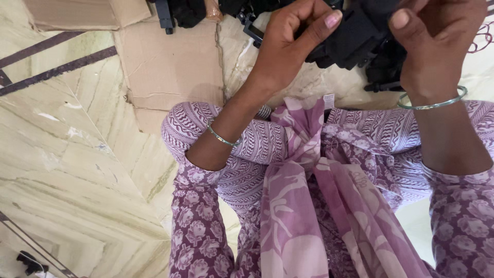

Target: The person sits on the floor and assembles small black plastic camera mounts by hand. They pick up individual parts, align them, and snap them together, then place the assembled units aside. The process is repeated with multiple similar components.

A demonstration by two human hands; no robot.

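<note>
Black plastic part (350, 38) sits near the top edge, gripped between both hands: left hand (293, 41) curls tightly on its left side, right hand (437, 36) pinches its right. Its shape is partly hidden by fingers. Similar black pieces (180, 13) lie cut off beyond, on cardboard (170, 67).

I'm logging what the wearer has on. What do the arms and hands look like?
Both forearms are bare below purple floral sleeves. The left wrist carries a thin green bangle, the right a thin silvery-green bangle. The left thumbnail looks pink-polished.
</note>
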